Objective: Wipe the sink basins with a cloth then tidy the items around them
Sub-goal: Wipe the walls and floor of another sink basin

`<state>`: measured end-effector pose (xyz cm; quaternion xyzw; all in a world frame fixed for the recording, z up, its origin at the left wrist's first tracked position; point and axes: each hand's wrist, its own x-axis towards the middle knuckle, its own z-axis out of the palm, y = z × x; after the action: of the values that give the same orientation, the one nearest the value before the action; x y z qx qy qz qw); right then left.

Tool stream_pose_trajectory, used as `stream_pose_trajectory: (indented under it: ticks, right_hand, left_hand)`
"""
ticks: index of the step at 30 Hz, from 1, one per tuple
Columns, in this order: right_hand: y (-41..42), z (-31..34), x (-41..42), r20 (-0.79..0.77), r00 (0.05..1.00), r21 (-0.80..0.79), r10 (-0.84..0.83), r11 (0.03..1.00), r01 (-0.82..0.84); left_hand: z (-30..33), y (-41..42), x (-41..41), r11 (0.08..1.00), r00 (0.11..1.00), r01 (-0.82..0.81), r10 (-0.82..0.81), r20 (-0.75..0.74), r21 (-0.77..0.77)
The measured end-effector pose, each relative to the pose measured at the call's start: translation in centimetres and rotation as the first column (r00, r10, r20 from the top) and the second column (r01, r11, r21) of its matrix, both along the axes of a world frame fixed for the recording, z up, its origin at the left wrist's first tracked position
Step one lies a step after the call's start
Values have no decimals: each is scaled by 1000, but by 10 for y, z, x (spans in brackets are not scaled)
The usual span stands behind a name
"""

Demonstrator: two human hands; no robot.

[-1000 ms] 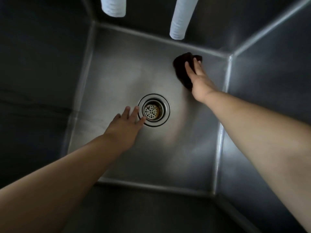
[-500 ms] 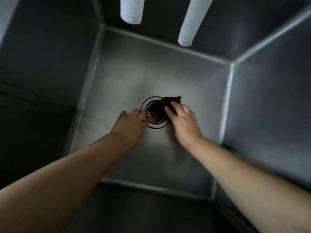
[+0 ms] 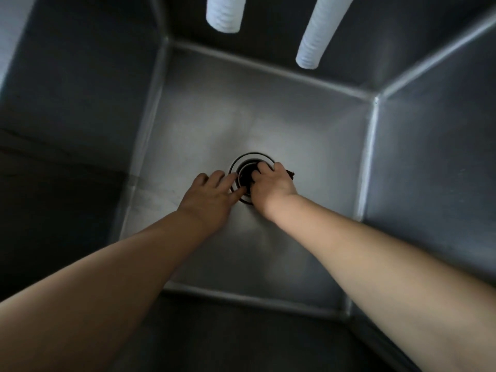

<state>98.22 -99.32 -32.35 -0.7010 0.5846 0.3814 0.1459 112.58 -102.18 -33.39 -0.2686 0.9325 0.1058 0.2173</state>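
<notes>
Two bare arms reach down into a deep steel sink basin [image 3: 268,108], and both hands meet at the drain [image 3: 245,160] in the middle of its floor. The right hand [image 3: 271,183] has its fingers curled down over a dark cloth [image 3: 244,176], bunching it and pressing it onto the drain opening; a small corner of the same cloth pokes out past the hand on its right side. Most of the strainer is covered by cloth and knuckles, so only the far arc of the metal ring shows. The left hand [image 3: 212,194] lies just to the left of the drain with its fingers fairly straight and spread, holding nothing, its fingertips resting on the near-left edge of the drain ring and almost touching the right hand. Whether its palm bears down on the basin floor I cannot tell from here.

Overhead, at the far side, two white ribbed tubes hang down into the basin: a short one [image 3: 224,13] to the left and a longer one [image 3: 319,36], slanted, to the right of it. Neither reaches the floor. The basin walls rise steeply on all four sides, dark on the left and near sides, with a paler sheen on the floor around the drain.
</notes>
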Motion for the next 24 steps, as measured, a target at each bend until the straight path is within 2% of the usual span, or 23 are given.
stream_pose_trajectory:
  ticks: [4,8,13,16,17,19,24]
  right_hand:
    - [-7,0,9,-15,999,54,-47,997,48]
    - [-16,0,8,105,966,82,-235,970,227]
    - [2,0,-5,364,842,14,-397,907,422]
    - [19,-6,-4,483,722,-95,-495,790,605]
    - [21,-7,-1,481,731,-149,-484,777,612]
    - [20,-10,5,436,792,-192,-427,816,545]
    - [-1,-3,0,336,891,-92,-306,931,354]
  left_hand:
    - [-2,-1,1,1000,1000,-13,13,-6,24]
    - [-3,-1,3,999,1000,-11,10,8,43]
    - [-9,-4,8,997,998,-22,26,-56,74]
    - [-9,-5,9,998,997,-1,6,-73,61]
    - [-9,-5,10,999,996,2,3,-91,51]
    - [-8,-5,9,998,997,1,4,-77,67]
    - [-8,-6,8,998,999,29,-30,14,57]
